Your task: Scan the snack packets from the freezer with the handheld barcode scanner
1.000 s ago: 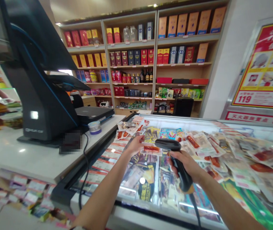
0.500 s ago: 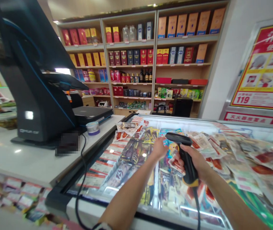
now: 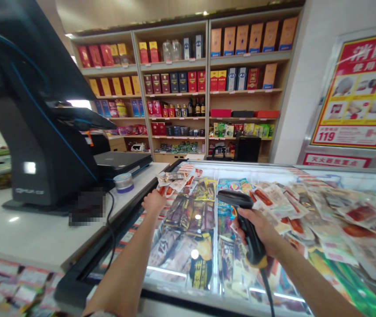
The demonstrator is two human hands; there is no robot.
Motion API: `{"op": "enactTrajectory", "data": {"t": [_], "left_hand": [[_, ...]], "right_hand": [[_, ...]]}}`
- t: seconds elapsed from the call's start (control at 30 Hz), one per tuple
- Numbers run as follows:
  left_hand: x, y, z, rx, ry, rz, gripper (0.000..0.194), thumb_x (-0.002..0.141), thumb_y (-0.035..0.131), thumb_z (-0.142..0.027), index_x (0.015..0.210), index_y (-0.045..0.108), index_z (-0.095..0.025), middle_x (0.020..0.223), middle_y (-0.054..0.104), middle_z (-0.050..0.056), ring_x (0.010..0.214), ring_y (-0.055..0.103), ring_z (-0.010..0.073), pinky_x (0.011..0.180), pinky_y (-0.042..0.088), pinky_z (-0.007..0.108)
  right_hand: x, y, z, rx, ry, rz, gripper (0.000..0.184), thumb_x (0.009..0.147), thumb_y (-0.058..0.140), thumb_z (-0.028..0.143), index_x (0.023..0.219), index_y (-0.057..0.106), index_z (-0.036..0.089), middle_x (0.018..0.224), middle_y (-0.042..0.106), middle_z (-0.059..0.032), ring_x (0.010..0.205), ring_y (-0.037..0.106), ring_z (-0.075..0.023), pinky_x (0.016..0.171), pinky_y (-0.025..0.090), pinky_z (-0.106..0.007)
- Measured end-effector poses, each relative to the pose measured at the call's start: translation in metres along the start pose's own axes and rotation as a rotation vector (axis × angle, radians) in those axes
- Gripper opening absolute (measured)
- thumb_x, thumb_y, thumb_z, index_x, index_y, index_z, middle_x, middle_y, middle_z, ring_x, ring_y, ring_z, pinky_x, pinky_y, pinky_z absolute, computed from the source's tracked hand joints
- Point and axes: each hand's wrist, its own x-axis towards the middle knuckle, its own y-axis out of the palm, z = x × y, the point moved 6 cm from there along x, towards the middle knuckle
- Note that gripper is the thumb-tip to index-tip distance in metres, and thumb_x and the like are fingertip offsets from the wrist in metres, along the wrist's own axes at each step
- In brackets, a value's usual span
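Note:
In my right hand [image 3: 263, 231] is a black handheld barcode scanner [image 3: 249, 229], its fingers wrapped around the grip. The scanner's head points left, and a cable hangs from its yellow-trimmed base. My left hand [image 3: 155, 201] is at the left edge of a small pile of clear food packets [image 3: 174, 179] on the glass top of a freezer. Its fingers look curled in beside the packets; what they hold, if anything, is hidden. Beneath the glass lie dark wrapped ice creams [image 3: 188, 211]. A larger spread of sealed food packets [image 3: 326, 215] lies to the right.
On the left, a white counter [image 3: 36, 237] carries a black checkout machine [image 3: 51, 167], a small round tub [image 3: 123, 182] and a dark cable. Shelves of boxed goods [image 3: 177, 83] stand behind the freezer. A red and yellow sign [image 3: 359, 92] hangs at the right.
My left hand has moved left, from near the scanner to the packet pile by the counter. My right hand with the scanner has shifted slightly left and down; the view has also shifted a little.

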Motion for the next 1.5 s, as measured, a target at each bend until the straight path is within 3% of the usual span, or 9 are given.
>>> {"op": "enactTrajectory", "data": {"t": [0.13, 0.27, 0.37, 0.6, 0.7, 1.1, 1.2, 1.37, 1.5], "left_hand": [[-0.003, -0.011, 0.018, -0.031, 0.053, 0.081, 0.027, 0.063, 0.053, -0.020, 0.089, 0.052, -0.013, 0.086, 0.060, 0.012, 0.082, 0.054, 0.0258, 0.064, 0.040, 0.034], [-0.024, -0.033, 0.027, -0.087, 0.136, 0.071, 0.035, 0.059, 0.052, -0.013, 0.094, 0.052, -0.013, 0.084, 0.060, 0.008, 0.077, 0.055, 0.0224, 0.062, 0.040, 0.029], [-0.046, -0.040, 0.005, -0.157, 0.251, 0.075, 0.038, 0.061, 0.049, -0.012, 0.099, 0.049, -0.016, 0.079, 0.060, 0.004, 0.070, 0.056, 0.0185, 0.059, 0.040, 0.026], [-0.084, -0.025, -0.080, -0.275, 0.607, 0.093, 0.032, 0.059, 0.045, -0.007, 0.088, 0.052, -0.019, 0.085, 0.059, 0.001, 0.078, 0.054, 0.0149, 0.068, 0.039, 0.023], [-0.091, -0.022, -0.090, -0.283, 0.639, 0.121, 0.032, 0.058, 0.044, -0.006, 0.086, 0.053, -0.019, 0.086, 0.059, 0.001, 0.079, 0.053, 0.0151, 0.071, 0.039, 0.024], [-0.100, -0.016, -0.092, -0.334, 0.661, 0.215, 0.031, 0.058, 0.045, -0.005, 0.085, 0.052, -0.019, 0.081, 0.058, -0.001, 0.075, 0.054, 0.0133, 0.066, 0.039, 0.022], [-0.109, -0.007, -0.110, -0.353, 0.667, 0.287, 0.030, 0.059, 0.046, -0.007, 0.086, 0.051, -0.019, 0.078, 0.058, 0.000, 0.071, 0.054, 0.0132, 0.062, 0.039, 0.021], [-0.143, 0.019, -0.165, -0.411, 0.816, 0.389, 0.026, 0.062, 0.051, -0.016, 0.088, 0.053, -0.018, 0.083, 0.059, 0.002, 0.075, 0.054, 0.0145, 0.066, 0.040, 0.023], [-0.151, 0.035, -0.191, -0.402, 0.921, 0.402, 0.040, 0.059, 0.059, -0.027, 0.097, 0.052, -0.018, 0.097, 0.056, 0.005, 0.088, 0.051, 0.0165, 0.077, 0.038, 0.025]], "right_hand": [[-0.001, 0.001, -0.001, 0.001, 0.005, -0.001, 0.025, 0.071, 0.046, 0.039, 0.066, 0.049, 0.015, 0.047, 0.050, 0.0034, 0.033, 0.042, -0.0064, 0.031, 0.034, -0.018], [-0.001, 0.003, -0.003, -0.009, -0.001, 0.026, 0.026, 0.070, 0.046, 0.040, 0.064, 0.050, 0.015, 0.047, 0.051, 0.0029, 0.034, 0.042, -0.0065, 0.032, 0.036, -0.019], [-0.002, 0.004, -0.003, -0.032, -0.009, 0.058, 0.031, 0.071, 0.044, 0.042, 0.061, 0.050, 0.014, 0.044, 0.049, 0.0024, 0.033, 0.043, -0.0069, 0.033, 0.036, -0.020], [-0.001, 0.000, 0.003, -0.013, -0.046, 0.037, 0.033, 0.072, 0.044, 0.044, 0.061, 0.050, 0.014, 0.044, 0.049, 0.0023, 0.034, 0.043, -0.0072, 0.035, 0.036, -0.020], [-0.001, -0.003, 0.004, -0.003, -0.048, 0.018, 0.034, 0.071, 0.043, 0.045, 0.060, 0.050, 0.014, 0.043, 0.049, 0.0020, 0.034, 0.042, -0.0072, 0.035, 0.036, -0.020], [-0.002, -0.007, 0.009, 0.081, -0.016, -0.057, 0.027, 0.068, 0.049, 0.042, 0.063, 0.049, 0.015, 0.045, 0.049, 0.0027, 0.035, 0.043, -0.0072, 0.032, 0.036, -0.019], [-0.001, -0.016, 0.017, 0.115, -0.040, -0.109, 0.026, 0.068, 0.049, 0.041, 0.064, 0.048, 0.015, 0.045, 0.049, 0.0031, 0.033, 0.042, -0.0070, 0.030, 0.035, -0.019], [0.004, -0.048, 0.028, 0.158, -0.088, -0.263, 0.023, 0.067, 0.050, 0.039, 0.065, 0.047, 0.016, 0.047, 0.050, 0.0035, 0.034, 0.043, -0.0070, 0.031, 0.037, -0.019], [0.009, -0.070, 0.027, 0.188, -0.125, -0.325, 0.023, 0.066, 0.052, 0.040, 0.068, 0.048, 0.017, 0.052, 0.051, 0.0033, 0.037, 0.046, -0.0075, 0.032, 0.039, -0.020]]}}
